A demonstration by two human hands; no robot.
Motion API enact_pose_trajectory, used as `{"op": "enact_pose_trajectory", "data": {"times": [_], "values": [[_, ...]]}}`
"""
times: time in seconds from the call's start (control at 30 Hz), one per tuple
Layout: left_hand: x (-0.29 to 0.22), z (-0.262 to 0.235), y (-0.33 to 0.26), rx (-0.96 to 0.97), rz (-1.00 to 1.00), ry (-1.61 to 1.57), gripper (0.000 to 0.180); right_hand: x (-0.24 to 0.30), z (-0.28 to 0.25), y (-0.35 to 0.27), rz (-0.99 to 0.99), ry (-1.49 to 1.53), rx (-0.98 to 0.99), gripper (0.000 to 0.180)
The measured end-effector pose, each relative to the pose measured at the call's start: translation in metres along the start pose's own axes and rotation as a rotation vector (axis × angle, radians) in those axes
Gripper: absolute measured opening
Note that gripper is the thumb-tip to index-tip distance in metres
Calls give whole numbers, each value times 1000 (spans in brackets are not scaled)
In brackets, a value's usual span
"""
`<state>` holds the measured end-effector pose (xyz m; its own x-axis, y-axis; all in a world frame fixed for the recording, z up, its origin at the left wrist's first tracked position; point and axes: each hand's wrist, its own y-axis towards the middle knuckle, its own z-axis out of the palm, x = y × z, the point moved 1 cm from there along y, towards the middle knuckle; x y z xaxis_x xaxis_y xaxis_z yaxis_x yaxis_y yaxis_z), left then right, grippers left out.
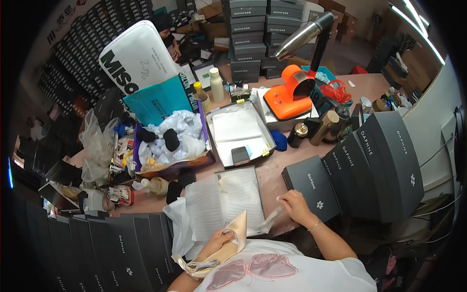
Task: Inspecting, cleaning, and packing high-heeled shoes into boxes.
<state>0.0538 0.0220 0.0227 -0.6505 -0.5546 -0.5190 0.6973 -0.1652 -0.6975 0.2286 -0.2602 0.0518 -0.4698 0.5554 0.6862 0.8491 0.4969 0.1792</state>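
Observation:
My left hand (217,243) is closed around a cream pointed-toe shoe (237,234) with a beaded strap, held near my body with its toe pointing up and away. Pinched fingers of my right hand (295,207) are at the right of an open shoe box (261,207). A thin translucent strip (270,221) hangs from them beside the box edge; whether it is paper or plastic I cannot tell. White tissue paper (241,190) lines the box, and a pale foam-like sheet (202,197) lies over its left part.
Dark grey shoe boxes stand stacked at right (311,185) and at lower left (121,243). Farther back are an orange machine (287,100) with a metal nozzle, a tray of papers (265,134) with a phone (240,155), bottles, and a purple carton (206,131) of crumpled paper.

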Motion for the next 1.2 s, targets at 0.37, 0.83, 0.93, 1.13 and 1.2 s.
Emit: {"op": "enact_pose_trajectory", "data": {"times": [0.37, 0.83, 0.93, 1.13, 1.2], "values": [[-241, 128, 199, -98, 754, 259, 55, -137, 26, 47, 24, -262, -358, 6], [-336, 243, 285, -150, 998, 267, 58, -135, 19, 49, 98, -210, -355, 8], [-341, 242, 288, -175, 1006, 259, 58, -134, 19, 51, 92, -204, -349, 8], [-345, 242, 294, -285, 1010, 350, 62, -134, 19, 51, 95, -200, -363, 9], [-348, 243, 296, -295, 1024, 346, 63, -133, 19, 52, 94, -199, -362, 10]]}}
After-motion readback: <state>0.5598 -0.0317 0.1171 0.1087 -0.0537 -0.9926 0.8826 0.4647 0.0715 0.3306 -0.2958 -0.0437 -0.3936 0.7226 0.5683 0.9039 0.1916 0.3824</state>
